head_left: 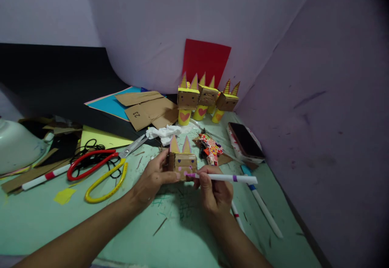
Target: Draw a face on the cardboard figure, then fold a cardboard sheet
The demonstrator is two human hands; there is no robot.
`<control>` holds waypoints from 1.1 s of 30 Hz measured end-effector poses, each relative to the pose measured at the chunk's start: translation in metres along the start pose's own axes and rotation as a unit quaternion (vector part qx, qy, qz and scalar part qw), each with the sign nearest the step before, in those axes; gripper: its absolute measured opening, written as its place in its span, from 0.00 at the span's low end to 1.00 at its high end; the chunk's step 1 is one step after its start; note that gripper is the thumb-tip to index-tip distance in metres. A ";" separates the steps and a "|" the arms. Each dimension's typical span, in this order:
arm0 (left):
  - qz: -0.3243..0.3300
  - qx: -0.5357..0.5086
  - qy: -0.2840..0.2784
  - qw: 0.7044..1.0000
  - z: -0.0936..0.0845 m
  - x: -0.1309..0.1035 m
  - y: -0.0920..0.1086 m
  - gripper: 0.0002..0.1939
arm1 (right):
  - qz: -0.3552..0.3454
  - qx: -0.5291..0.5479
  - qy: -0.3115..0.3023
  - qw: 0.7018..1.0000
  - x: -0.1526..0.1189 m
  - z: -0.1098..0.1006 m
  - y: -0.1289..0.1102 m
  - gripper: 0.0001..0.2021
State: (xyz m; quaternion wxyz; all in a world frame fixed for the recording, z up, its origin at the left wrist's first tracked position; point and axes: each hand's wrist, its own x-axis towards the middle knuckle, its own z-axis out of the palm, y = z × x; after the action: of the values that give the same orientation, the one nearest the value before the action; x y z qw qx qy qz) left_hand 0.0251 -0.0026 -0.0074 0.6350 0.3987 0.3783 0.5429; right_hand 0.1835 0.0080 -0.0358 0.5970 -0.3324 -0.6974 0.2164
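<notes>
My left hand [156, 175] grips a small cardboard box head [190, 162] from its left side, with the thumb across the lower front. Two pointed ears stand on top of the box, and its front bears two dark eyes and pink marks. In my right hand [215, 189] is a white felt-tip pen [240, 178] with a purple band. Its pink-purple tip meets the lower front of the box, or comes very close to it. Behind the box stand several finished-looking figures [188, 100] with similar box heads on yellow tube bodies with hearts.
Scissors [106, 173] with red and yellow handles lie at left beside black cord [91, 148]. Crumpled white tissue [165, 133], cardboard pieces [152, 108] and a red sheet [205, 61] are behind. At right are a phone [246, 139] and a blue-capped pen [264, 207].
</notes>
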 end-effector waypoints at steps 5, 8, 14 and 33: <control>-0.007 0.000 0.010 1.000 0.001 0.001 0.000 0.33 | -0.004 0.028 0.003 1.000 0.000 0.001 0.001 0.05; -0.007 -0.006 0.009 1.000 0.000 0.001 0.000 0.34 | -0.001 0.033 -0.006 0.999 0.001 0.000 0.000 0.05; -0.004 0.001 0.005 1.000 -0.002 0.000 0.000 0.34 | 0.040 0.012 0.012 0.999 0.000 0.001 -0.002 0.07; -0.010 0.001 0.008 1.000 -0.001 0.001 -0.001 0.33 | 0.061 0.055 0.025 0.996 0.000 0.004 -0.005 0.09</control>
State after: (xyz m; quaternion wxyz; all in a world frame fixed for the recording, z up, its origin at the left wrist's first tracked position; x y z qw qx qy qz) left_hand 0.0246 -0.0014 -0.0083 0.6371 0.3910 0.3877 0.5394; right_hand 0.1787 0.0049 -0.0333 0.6169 -0.3466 -0.6479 0.2821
